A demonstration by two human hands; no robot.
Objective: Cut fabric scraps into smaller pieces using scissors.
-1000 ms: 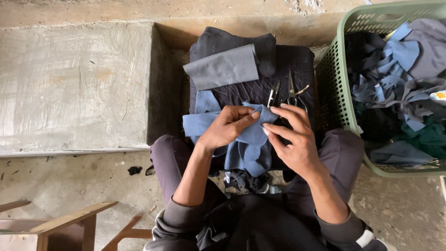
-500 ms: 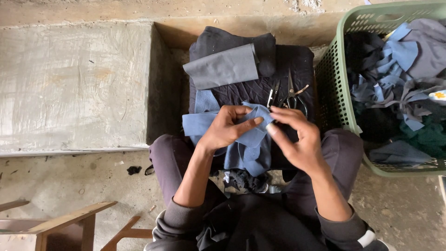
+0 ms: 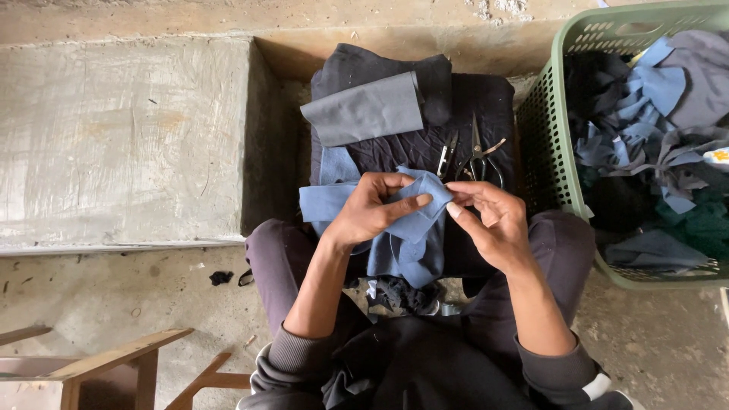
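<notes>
Green basket [image 3: 548, 144] and wooden chair [image 3: 114, 361] cut by frame edges.

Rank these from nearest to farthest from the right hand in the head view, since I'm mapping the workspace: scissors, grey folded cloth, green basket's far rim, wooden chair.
1. Scissors: just above the right hand.
2. Grey folded cloth: up and left, on the dark pile.
3. Green basket's far rim: top right.
4. Wooden chair: bottom-left corner.

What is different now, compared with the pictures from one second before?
The left hand and right hand drew closer over the blue cloth, gathering its upper edge; both still grip it. The scissors, grey piece and green basket have not moved.
</notes>
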